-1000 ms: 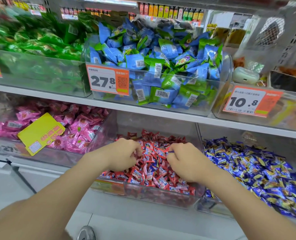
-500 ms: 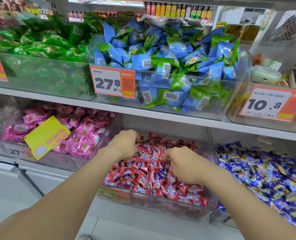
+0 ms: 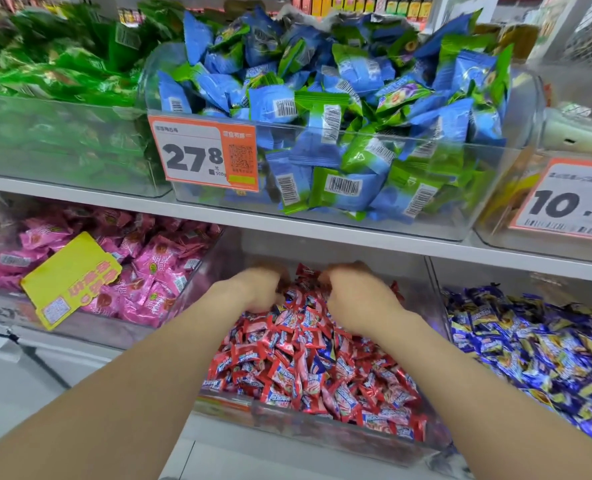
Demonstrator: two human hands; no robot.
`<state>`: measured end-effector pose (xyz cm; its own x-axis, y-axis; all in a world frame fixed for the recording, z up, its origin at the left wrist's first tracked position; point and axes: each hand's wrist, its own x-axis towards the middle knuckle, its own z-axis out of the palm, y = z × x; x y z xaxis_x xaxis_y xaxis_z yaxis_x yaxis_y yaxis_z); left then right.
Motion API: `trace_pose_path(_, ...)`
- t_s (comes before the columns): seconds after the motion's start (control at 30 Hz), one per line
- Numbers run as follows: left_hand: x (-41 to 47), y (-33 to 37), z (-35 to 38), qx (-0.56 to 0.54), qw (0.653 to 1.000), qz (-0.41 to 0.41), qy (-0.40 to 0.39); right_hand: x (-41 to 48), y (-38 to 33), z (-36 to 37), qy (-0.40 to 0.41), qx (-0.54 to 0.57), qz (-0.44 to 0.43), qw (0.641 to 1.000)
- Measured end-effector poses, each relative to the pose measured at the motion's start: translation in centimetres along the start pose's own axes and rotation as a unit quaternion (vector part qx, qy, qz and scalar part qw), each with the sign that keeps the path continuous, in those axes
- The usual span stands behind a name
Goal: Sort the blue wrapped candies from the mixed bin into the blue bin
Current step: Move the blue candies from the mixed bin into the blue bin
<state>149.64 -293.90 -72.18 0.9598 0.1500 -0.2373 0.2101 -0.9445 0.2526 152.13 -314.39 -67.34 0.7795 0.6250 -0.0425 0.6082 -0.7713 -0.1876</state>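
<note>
Two white shelf boards, one above the other. Upper shelf (image 3: 253, 221) carries three clear bins side by side: a left bin (image 3: 62, 161) of green packets, a middle bin (image 3: 516, 133) of blue-and-green packets with an orange 27.8 tag (image 3: 203, 152) on its front, and a right bin (image 3: 488, 237) with a 10.8 tag (image 3: 571, 199). Lower shelf (image 3: 253, 459) carries a pink-candy bin (image 3: 97, 330) at left, the mixed bin (image 3: 322, 434) of mostly red candies in the middle, and the blue bin (image 3: 495, 275) at right, just beside it.
</note>
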Motion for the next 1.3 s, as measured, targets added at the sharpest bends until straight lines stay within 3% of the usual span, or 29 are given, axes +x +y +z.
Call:
trace_pose_path(0.1,-0.1,-0.2,-0.2,0.001,1.0,0.001,-0.016,3.2,-0.5,0.7,0.051,0.053,-0.021,0.997)
trace_pose_path(0.17,-0.3,-0.5,-0.6,0.002,1.0,-0.008,-0.022,4.9,-1.0,1.8,-0.003,0.083,-0.06,0.995)
trace_pose_path(0.3,-0.7,-1.8,-1.0,0.024,1.0,-0.018,-0.01,6.2,-1.3,3.3,-0.142,0.054,-0.061,0.987)
trace_pose_path(0.57,-1.1,-1.7,-1.2,0.052,0.998,0.018,0.028,7.5,-2.5,2.4,-0.264,-0.027,0.0,0.964)
trace_pose_path(0.7,-1.9,-0.8,-2.3,0.064,0.993,-0.031,-0.091,7.8,-2.8,2.7,-0.281,-0.05,0.004,0.958)
trace_pose_path(0.8,-2.3,-1.0,-2.7,-0.02,0.982,-0.078,-0.168,8.0,-2.9,3.2,-0.294,-0.059,-0.004,0.954)
trace_pose_path(0.93,-2.6,-0.2,-2.2,-0.134,0.96,-0.105,-0.221,7.9,-3.2,4.5,-0.239,-0.038,-0.043,0.969)
trace_pose_path(1.03,-2.8,0.4,-1.9,-0.13,0.97,-0.085,-0.184,7.6,-2.7,4.7,-0.213,-0.008,-0.064,0.975)
trace_pose_path(1.2,-3.6,0.6,-2.7,-0.174,0.983,-0.043,-0.036,5.5,-1.5,0.8,-0.155,0.063,-0.102,0.981)
trace_pose_path(1.3,-5.2,1.3,-3.0,-0.219,0.975,0.034,-0.029,3.0,-0.8,-1.5,-0.168,0.078,-0.114,0.976)
